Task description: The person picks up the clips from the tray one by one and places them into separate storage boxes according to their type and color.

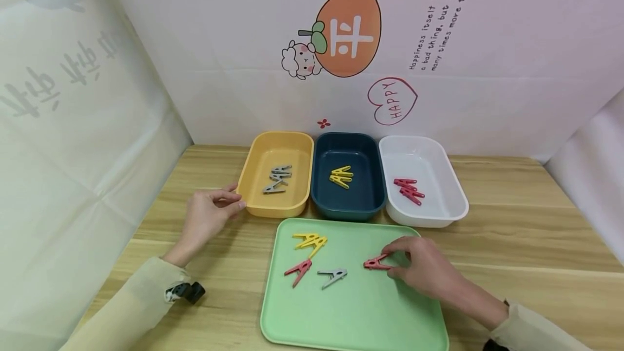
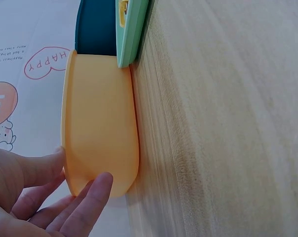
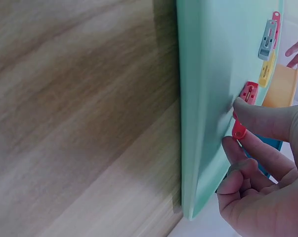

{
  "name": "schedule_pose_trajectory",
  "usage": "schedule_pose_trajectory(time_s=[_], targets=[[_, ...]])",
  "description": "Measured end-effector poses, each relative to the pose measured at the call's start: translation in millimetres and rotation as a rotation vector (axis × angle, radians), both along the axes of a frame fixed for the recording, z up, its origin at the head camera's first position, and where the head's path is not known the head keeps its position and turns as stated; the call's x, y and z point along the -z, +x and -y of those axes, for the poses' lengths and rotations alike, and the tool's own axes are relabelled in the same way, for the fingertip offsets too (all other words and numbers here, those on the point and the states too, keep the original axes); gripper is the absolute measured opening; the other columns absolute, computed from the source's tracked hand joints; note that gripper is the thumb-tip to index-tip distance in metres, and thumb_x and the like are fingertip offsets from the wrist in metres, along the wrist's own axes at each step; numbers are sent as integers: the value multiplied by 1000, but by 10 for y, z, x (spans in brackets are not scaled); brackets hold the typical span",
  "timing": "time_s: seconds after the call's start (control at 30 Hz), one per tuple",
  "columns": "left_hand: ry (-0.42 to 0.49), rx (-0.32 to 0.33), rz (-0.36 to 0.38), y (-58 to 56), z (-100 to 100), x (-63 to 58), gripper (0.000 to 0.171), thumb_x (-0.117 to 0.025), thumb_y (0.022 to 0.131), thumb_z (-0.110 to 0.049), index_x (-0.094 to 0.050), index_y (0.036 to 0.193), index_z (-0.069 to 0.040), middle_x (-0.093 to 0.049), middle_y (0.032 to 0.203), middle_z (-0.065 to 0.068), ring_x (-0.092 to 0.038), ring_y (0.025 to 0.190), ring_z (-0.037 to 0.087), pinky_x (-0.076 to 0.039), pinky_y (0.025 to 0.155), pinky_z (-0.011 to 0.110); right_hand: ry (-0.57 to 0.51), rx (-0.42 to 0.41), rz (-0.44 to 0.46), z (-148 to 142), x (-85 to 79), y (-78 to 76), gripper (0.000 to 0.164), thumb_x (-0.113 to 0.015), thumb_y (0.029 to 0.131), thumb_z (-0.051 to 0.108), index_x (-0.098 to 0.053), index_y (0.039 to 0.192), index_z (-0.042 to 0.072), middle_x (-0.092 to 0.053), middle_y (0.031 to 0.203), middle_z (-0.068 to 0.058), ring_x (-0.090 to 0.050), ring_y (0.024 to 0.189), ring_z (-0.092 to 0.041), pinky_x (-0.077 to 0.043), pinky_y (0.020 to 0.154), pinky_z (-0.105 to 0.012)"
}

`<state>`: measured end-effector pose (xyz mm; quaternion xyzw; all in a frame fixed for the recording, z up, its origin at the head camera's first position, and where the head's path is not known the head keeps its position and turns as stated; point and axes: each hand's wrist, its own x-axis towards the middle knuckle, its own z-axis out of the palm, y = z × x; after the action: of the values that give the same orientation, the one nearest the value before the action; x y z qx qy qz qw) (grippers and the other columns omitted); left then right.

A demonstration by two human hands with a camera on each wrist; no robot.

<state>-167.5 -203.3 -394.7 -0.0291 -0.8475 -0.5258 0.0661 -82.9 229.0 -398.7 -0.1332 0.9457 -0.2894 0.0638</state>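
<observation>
My left hand [image 1: 212,214] is at the near left corner of the yellow bin [image 1: 275,213], its thumb and relaxed fingers against the outside of the rim and wall. In the left wrist view the thumb touches the bin's rim. Over the right part of the green tray [image 1: 351,313], my right hand [image 1: 424,267] pinches a red clothespin [image 1: 374,263] by its handle ends between thumb and fingers. Left of it on the tray lie a grey clothespin [image 1: 333,276], another red clothespin [image 1: 299,271] and two overlapping yellow clothespins [image 1: 312,241].
Against the back cloth stand three bins side by side. Grey clothespins [image 1: 278,179] lie in the yellow one, yellow clothespins [image 1: 341,176] in the dark blue bin [image 1: 348,213], and red clothespins [image 1: 409,191] in the white bin [image 1: 429,221]. The wooden table [image 1: 224,307] extends around the tray.
</observation>
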Motion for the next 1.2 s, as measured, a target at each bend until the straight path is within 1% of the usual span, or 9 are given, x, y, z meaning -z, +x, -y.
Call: schedule_pose_trajectory(time_s=[0.1,0.23,0.37,0.5,0.6,0.73,0.9,1.03,1.2], targets=[[2,3,-4,-1,2,3,18,-83,91,-2,-78,104,10,-66,137,21,-77,97,34,-68,70,34,-12,11,14,-3,-31,26,31,-93,79,5,-83,106,15,-74,103,4,-56,88,-20,-51,69,-30],[-3,3,-10,3,4,4,18,-83,91,-2,-78,103,9,-66,136,21,-77,97,35,-68,70,34,-26,24,4,-17,-63,57,31,-92,79,5,-83,108,13,-74,103,5,-57,89,-20,-51,70,-28],[-7,1,-10,8,0,8,17,-84,90,-1,-79,102,9,-66,135,22,-77,96,35,-68,70,35,-53,24,-12,-34,-96,82,31,-93,79,6,-83,108,11,-72,95,5,-53,79,-18,-44,61,-24],[2,3,-8,11,-5,3,17,-83,90,-1,-78,103,9,-66,136,22,-77,97,35,-68,70,35,-92,34,-35,-63,-141,98,31,-93,79,8,-83,109,10,-61,77,5,-44,65,-13,-34,51,-23],[11,8,-12,9,-5,-1,17,-83,91,-1,-78,104,10,-66,136,22,-77,97,35,-68,71,36,-114,34,-58,-94,-170,95,31,-93,80,10,-83,109,9,-46,66,6,-39,59,-11,-31,48,-23],[16,9,-16,5,-3,0,17,-83,90,0,-78,103,10,-66,136,22,-77,97,36,-68,71,37,-136,27,-74,-142,-203,84,32,-93,80,11,-83,110,10,-37,62,9,-37,58,-8,-30,48,-22],[17,8,-9,5,0,-5,16,-83,90,0,-78,102,10,-65,136,22,-76,98,36,-68,71,37,-185,34,-39,-188,-262,62,33,-94,80,13,-83,111,9,-34,63,8,-37,59,-9,-29,49,-23],[16,7,-10,5,-1,-8,16,-83,90,1,-78,103,10,-66,136,22,-76,98,37,-68,71,36,-256,21,-5,-212,-328,38,35,-93,81,15,-82,113,6,-36,62,6,-39,58,-11,-29,46,-24],[13,5,-10,4,-4,-13,16,-82,90,1,-78,102,10,-66,136,22,-76,98,37,-68,71,35,-320,39,53,-241,-431,12,36,-91,84,15,-80,116,3,-38,60,4,-39,55,-13,-29,44,-24]])
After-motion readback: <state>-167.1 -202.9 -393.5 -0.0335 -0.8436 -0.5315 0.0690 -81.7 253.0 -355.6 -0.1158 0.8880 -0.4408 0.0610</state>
